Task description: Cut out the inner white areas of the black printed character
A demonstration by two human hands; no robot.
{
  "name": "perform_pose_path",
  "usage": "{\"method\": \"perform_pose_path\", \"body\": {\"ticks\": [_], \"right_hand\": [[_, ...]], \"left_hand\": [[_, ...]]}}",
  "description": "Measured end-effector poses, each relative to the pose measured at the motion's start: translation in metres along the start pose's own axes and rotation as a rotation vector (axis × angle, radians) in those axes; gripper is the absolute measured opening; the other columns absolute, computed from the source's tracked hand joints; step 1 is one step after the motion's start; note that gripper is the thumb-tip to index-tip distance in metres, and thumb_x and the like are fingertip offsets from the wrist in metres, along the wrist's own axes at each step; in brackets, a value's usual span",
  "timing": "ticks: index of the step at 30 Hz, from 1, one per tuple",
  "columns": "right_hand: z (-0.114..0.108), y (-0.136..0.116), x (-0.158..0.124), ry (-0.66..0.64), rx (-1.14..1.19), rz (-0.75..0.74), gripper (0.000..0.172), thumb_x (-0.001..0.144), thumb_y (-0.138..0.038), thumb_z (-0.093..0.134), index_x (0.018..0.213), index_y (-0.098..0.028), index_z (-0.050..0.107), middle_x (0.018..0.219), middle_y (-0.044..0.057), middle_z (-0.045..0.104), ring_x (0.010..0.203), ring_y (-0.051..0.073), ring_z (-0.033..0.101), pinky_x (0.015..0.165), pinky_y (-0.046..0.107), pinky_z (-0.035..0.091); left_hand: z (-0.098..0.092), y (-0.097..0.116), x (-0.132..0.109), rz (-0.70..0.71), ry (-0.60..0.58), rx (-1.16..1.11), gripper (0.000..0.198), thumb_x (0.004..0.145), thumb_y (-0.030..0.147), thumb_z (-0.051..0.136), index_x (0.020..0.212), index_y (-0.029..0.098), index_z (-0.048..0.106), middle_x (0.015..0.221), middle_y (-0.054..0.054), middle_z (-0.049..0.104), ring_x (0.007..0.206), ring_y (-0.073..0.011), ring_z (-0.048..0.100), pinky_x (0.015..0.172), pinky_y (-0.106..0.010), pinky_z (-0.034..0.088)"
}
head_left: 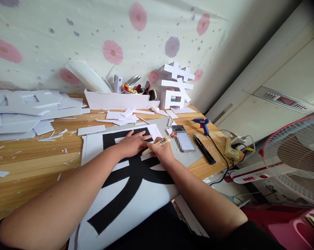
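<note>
Offcuts of white foam board (21, 111) lay heaped at the table's left end, clear of the printed sheet (146, 205) in front of the person. The left hand (132, 144) rested on the sheet, flat and spread, gripping nothing, probably to pin it against sliding. Just beside it, the right hand (163, 152) was closed around a craft knife (159, 142) held low over the sheet. A glue gun (202, 123) stood well apart on the right.

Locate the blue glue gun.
Head view, right side of the wooden table: the blue glue gun stands beyond the phone and black pen, right of the right hand gripping a craft knife.
</note>
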State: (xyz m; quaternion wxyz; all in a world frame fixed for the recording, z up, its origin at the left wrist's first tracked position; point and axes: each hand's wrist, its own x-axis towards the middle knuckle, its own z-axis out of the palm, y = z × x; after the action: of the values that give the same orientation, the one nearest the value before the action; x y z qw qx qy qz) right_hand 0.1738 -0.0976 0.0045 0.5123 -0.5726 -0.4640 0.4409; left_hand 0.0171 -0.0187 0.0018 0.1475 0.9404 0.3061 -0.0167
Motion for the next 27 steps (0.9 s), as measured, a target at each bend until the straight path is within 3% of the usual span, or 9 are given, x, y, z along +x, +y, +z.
{"method": "perform_pose_path", "body": {"ticks": [13,19,27], "right_hand": [[0.001,0.011,0.002,0.012,-0.200,-0.084,0.028,0.065,-0.037,0.066,0.057,-0.025,0.042,0.045,-0.007,0.052,0.044,0.011,0.046,0.046,0.024,0.034],[-0.006,0.007,0.004,0.076,-0.190,-0.037,0.027,0.063,-0.036,0.066,0.054,-0.025,0.044,0.041,-0.006,0.051,0.043,0.011,0.046,0.045,0.024,0.034],[-0.021,0.012,0.010,0.149,-0.163,-0.044,0.024,0.061,-0.031,0.066,0.053,-0.024,0.044,0.039,-0.008,0.048,0.041,0.012,0.046,0.044,0.025,0.034]], "left_hand": [[0.000,0.001,-0.001,-0.003,0.012,0.008,0.047,0.101,0.020,0.038,0.135,0.045,0.059,0.165,0.009,0.032,0.154,-0.0274,0.022,0.119,-0.068,0.015],[0.002,-0.002,0.001,0.007,0.010,0.038,0.046,0.099,0.020,0.042,0.133,0.047,0.060,0.164,0.010,0.034,0.154,-0.0291,0.022,0.118,-0.070,0.015],[0.003,-0.002,0.000,0.014,0.020,0.070,0.057,0.099,0.018,0.040,0.146,0.049,0.046,0.164,0.006,0.034,0.154,-0.0282,0.023,0.120,-0.065,0.015]]}}
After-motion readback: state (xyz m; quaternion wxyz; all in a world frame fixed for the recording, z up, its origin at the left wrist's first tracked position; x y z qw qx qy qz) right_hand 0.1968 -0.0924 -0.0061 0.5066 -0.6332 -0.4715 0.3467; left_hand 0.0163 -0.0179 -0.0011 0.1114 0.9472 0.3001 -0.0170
